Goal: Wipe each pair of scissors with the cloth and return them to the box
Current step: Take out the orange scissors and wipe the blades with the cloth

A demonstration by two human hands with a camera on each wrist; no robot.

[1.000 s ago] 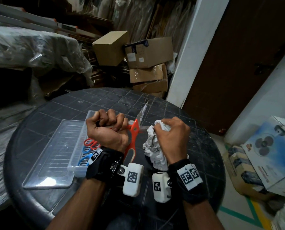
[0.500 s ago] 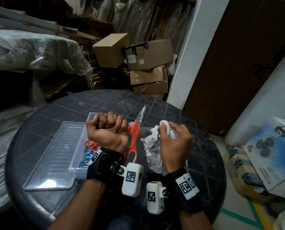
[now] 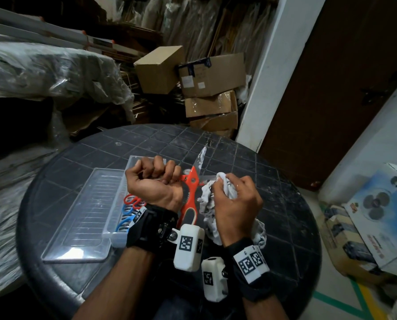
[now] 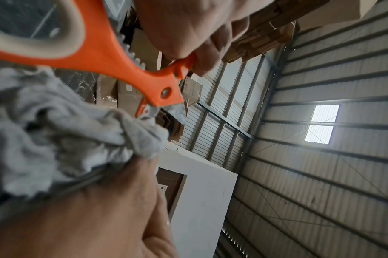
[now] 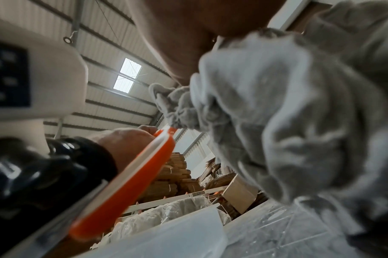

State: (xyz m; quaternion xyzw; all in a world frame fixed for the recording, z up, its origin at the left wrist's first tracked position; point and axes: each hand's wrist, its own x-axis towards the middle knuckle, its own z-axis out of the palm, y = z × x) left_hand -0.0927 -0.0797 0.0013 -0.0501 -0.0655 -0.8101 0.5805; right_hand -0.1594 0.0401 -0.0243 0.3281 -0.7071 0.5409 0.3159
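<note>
Large orange-handled scissors [image 3: 190, 192] [image 4: 113, 57] [image 5: 131, 185] are held spread apart above the black table [image 3: 77, 172]. My left hand [image 3: 157, 183] grips one orange handle in a fist. One blade [image 3: 201, 157] points away and up; the other lies sideways under the cloth. My right hand [image 3: 233, 199] grips the crumpled white-grey cloth [image 3: 206, 199] [image 4: 56, 125] [image 5: 277, 122] and presses it on that blade near the pivot. The clear plastic box [image 3: 123, 227] stands to the left, holding red and blue-handled scissors [image 3: 130, 209].
The box's clear lid [image 3: 84, 215] lies flat left of the box. Cardboard cartons [image 3: 206, 88] and plastic-wrapped bundles [image 3: 42, 72] stand behind the round table. A printed fan carton [image 3: 382, 215] sits on the floor at the right.
My right hand with the cloth has slid inward along the sideways blade toward the pivot, then shifted slightly. The left hand keeps its grip on the handle, barely moving.
</note>
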